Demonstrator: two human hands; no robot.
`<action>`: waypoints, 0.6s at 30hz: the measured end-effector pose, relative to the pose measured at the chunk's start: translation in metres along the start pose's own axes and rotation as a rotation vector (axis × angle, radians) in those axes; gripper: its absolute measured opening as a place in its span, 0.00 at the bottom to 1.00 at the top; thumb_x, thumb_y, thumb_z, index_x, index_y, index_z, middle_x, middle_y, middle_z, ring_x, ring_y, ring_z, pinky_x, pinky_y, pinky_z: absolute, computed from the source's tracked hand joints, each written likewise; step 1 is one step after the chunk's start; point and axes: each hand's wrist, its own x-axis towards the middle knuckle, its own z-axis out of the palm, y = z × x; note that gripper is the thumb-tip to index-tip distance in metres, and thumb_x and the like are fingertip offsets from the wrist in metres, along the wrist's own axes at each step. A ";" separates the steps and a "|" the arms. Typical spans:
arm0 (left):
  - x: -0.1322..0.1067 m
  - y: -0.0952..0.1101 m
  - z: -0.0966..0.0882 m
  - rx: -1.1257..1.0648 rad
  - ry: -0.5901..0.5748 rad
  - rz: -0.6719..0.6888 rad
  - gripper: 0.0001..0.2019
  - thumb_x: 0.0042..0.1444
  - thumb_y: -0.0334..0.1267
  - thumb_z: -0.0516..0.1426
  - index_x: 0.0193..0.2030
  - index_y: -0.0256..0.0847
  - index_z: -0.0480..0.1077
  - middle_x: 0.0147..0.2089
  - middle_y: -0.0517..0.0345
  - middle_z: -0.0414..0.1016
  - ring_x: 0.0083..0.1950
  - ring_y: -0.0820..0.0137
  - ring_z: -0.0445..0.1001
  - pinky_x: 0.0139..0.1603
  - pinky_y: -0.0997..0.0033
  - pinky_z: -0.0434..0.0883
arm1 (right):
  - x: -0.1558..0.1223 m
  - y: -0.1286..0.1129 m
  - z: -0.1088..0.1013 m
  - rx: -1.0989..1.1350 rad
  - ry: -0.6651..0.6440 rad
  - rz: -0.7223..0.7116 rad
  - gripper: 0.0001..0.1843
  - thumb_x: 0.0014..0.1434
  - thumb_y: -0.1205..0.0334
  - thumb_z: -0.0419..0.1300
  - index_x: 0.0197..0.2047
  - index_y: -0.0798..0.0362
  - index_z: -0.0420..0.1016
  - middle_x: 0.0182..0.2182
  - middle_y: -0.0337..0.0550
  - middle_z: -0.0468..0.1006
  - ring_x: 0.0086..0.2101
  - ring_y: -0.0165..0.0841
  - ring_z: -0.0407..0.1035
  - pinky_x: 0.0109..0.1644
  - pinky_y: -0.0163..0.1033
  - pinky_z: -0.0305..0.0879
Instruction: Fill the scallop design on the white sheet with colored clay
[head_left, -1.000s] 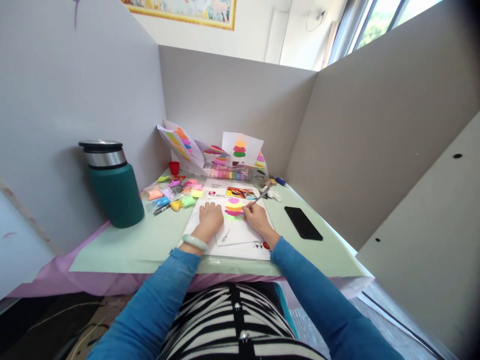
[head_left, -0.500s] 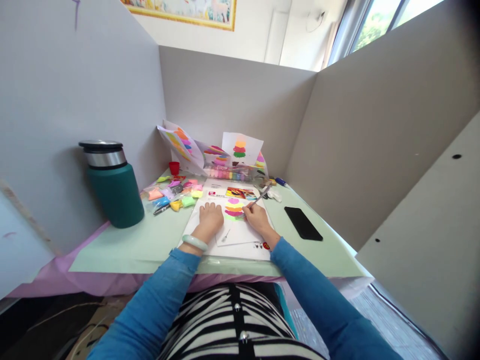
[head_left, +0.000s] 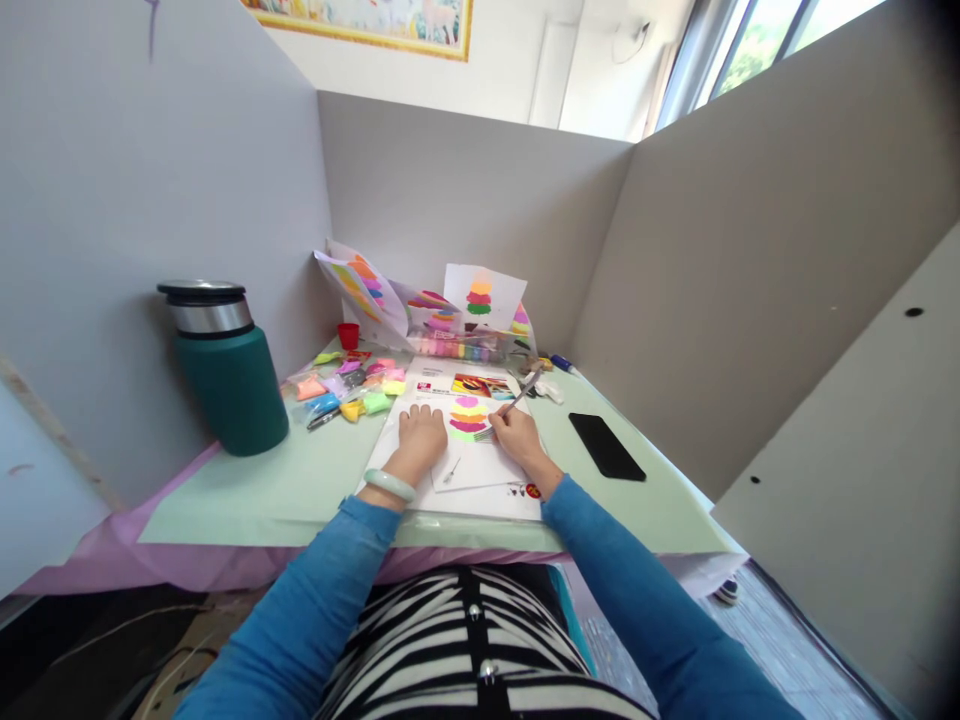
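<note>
A white sheet [head_left: 480, 462] lies in front of me with a stack of coloured clay shapes [head_left: 468, 414] on it, pink on top, then yellow, magenta and green. My left hand [head_left: 421, 436] rests on the sheet left of the shapes, fingers curled down on the paper. My right hand [head_left: 514, 432] is closed round a thin grey tool [head_left: 519, 397], whose tip touches the right edge of the clay shapes.
A dark green flask [head_left: 223, 366] stands at the left. Several small bags of coloured clay [head_left: 352, 388] lie behind my left hand. A black phone [head_left: 606, 446] lies to the right. Finished clay pictures [head_left: 480, 296] lean on the back partition behind a clay box [head_left: 454, 347].
Both hands stay nearly still. My right hand and the tool tip have shifted slightly on the clay shapes.
</note>
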 end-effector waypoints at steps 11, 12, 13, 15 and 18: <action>0.000 0.001 -0.002 0.016 -0.020 -0.009 0.20 0.59 0.27 0.44 0.53 0.34 0.69 0.54 0.37 0.68 0.56 0.53 0.62 0.54 0.55 0.57 | -0.001 -0.001 -0.001 0.074 0.026 -0.014 0.10 0.58 0.58 0.53 0.33 0.52 0.74 0.21 0.38 0.76 0.29 0.33 0.72 0.36 0.32 0.60; 0.000 0.001 -0.001 0.015 -0.018 -0.010 0.20 0.59 0.27 0.43 0.53 0.34 0.69 0.54 0.37 0.68 0.56 0.53 0.62 0.54 0.55 0.57 | -0.002 -0.002 0.001 0.096 0.008 -0.037 0.10 0.58 0.58 0.53 0.33 0.52 0.74 0.20 0.37 0.76 0.29 0.33 0.71 0.35 0.32 0.60; 0.000 0.001 -0.001 0.014 -0.013 -0.010 0.20 0.59 0.27 0.43 0.53 0.33 0.69 0.54 0.37 0.68 0.56 0.53 0.63 0.54 0.55 0.57 | -0.002 -0.003 0.003 0.103 -0.006 -0.054 0.10 0.58 0.57 0.54 0.33 0.52 0.74 0.20 0.37 0.76 0.28 0.32 0.71 0.35 0.32 0.60; 0.000 0.001 -0.001 0.013 -0.009 -0.011 0.20 0.59 0.27 0.43 0.52 0.33 0.69 0.53 0.37 0.68 0.56 0.53 0.63 0.54 0.55 0.57 | -0.001 -0.003 0.004 0.076 -0.014 -0.055 0.10 0.58 0.58 0.54 0.33 0.52 0.74 0.21 0.38 0.76 0.28 0.33 0.71 0.35 0.33 0.59; -0.001 0.001 -0.002 0.013 -0.005 -0.005 0.19 0.59 0.27 0.44 0.52 0.33 0.69 0.53 0.37 0.68 0.55 0.53 0.63 0.54 0.55 0.57 | 0.002 0.001 0.001 -0.013 0.017 0.005 0.10 0.58 0.59 0.53 0.33 0.52 0.74 0.24 0.40 0.77 0.31 0.33 0.71 0.36 0.33 0.59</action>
